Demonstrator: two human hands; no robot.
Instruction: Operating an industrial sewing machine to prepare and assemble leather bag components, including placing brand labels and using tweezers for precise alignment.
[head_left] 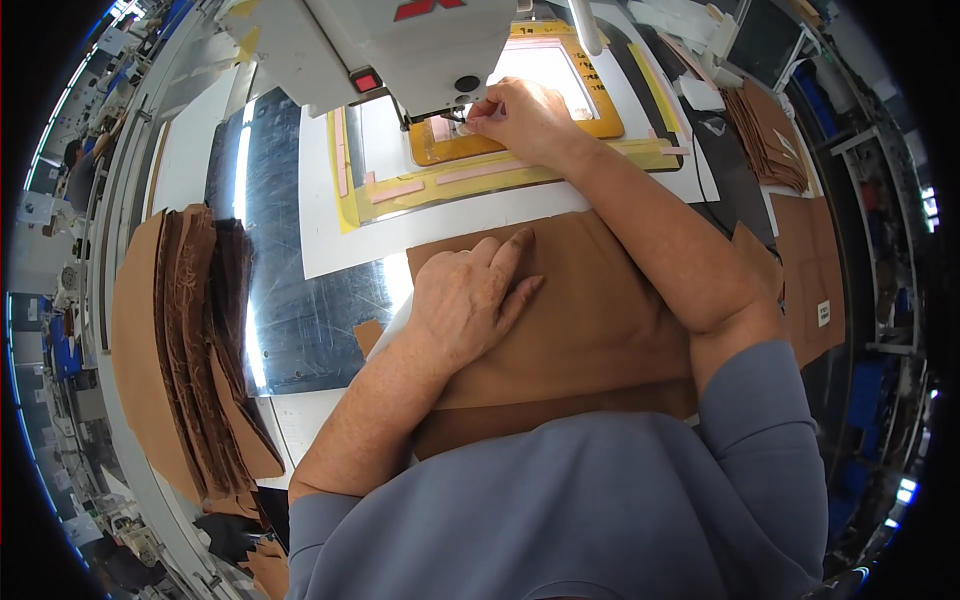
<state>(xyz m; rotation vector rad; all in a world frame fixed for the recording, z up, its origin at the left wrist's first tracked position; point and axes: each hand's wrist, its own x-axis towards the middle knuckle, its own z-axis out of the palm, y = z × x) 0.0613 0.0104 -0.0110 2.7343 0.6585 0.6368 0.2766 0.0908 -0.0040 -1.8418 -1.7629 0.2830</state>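
small white label [823, 313] is sitting on a brown sheet [815, 270] at 3 o'clock, and a red label [418, 9] is showing on the white machine head [400, 50] at 12.

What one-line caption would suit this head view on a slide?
Right hand reaches under the sewing machine head at a yellow frame; left hand rests flat on brown sheets.

L hand [468, 292] flat, palm down; R hand [520, 115] reached fwd, fingers pinched.
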